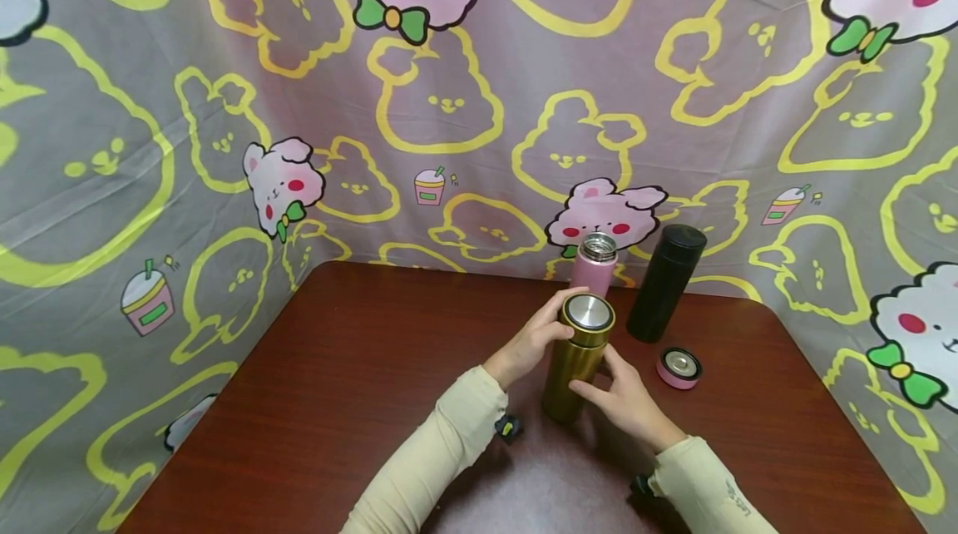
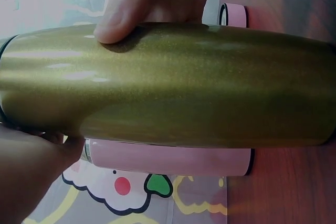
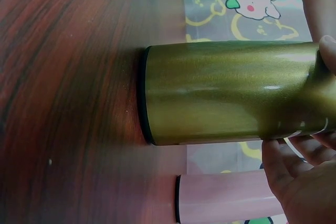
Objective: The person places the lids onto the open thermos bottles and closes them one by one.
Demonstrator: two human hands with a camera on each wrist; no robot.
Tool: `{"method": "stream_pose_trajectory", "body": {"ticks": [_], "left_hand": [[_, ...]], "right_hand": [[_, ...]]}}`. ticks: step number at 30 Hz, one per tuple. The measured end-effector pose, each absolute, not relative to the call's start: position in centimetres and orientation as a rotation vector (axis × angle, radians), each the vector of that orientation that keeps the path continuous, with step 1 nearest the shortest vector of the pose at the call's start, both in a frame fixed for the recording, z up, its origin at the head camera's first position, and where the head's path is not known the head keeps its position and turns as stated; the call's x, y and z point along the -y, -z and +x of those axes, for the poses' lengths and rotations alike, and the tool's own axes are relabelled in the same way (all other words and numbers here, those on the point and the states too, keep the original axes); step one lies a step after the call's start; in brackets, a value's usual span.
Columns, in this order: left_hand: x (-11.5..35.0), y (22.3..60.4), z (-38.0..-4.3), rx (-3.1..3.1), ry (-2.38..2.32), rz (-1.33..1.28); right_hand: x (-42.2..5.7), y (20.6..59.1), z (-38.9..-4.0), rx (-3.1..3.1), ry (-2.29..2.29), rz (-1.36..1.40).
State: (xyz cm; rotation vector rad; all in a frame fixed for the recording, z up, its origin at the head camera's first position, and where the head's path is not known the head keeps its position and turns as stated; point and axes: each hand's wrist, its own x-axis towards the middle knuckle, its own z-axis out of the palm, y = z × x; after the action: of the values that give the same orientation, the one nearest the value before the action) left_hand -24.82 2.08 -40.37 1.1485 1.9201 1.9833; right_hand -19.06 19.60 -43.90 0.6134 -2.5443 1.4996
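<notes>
A gold thermos bottle (image 1: 569, 380) with a silver-topped gold lid (image 1: 590, 313) stands slightly tilted between both hands. My left hand (image 1: 530, 343) grips it around the lid from the left. Lower down, my right hand (image 1: 624, 401) holds the body from the right, its thumb across the near side. In the left wrist view, the right thumb (image 2: 113, 27) presses against the gold body. The black-rimmed base (image 3: 143, 95) shows close over the table in the right wrist view. Just behind is an uncapped pink thermos bottle (image 1: 595, 269), partly hidden by the gold one.
A black thermos bottle (image 1: 666, 284) stands capped at the back right. In front of it, a pink lid (image 1: 679, 369) lies on the brown table (image 1: 359, 368). Patterned cloth (image 1: 464, 176) rises along the table's back and sides.
</notes>
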Motion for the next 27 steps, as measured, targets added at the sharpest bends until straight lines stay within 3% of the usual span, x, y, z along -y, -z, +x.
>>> {"method": "stream_pose_trajectory", "body": {"ticks": [8, 27], "left_hand": [[-1.9, 40.3, -24.7, -1.920, -1.964, 1.087], [-0.8, 40.5, -23.9, -2.327, -1.910, 1.081]], "right_hand": [[-20.6, 47.1, -20.9, 2.528, -1.513, 0.615], [-20.6, 47.3, -20.9, 2.507, -1.518, 0.622]]}}
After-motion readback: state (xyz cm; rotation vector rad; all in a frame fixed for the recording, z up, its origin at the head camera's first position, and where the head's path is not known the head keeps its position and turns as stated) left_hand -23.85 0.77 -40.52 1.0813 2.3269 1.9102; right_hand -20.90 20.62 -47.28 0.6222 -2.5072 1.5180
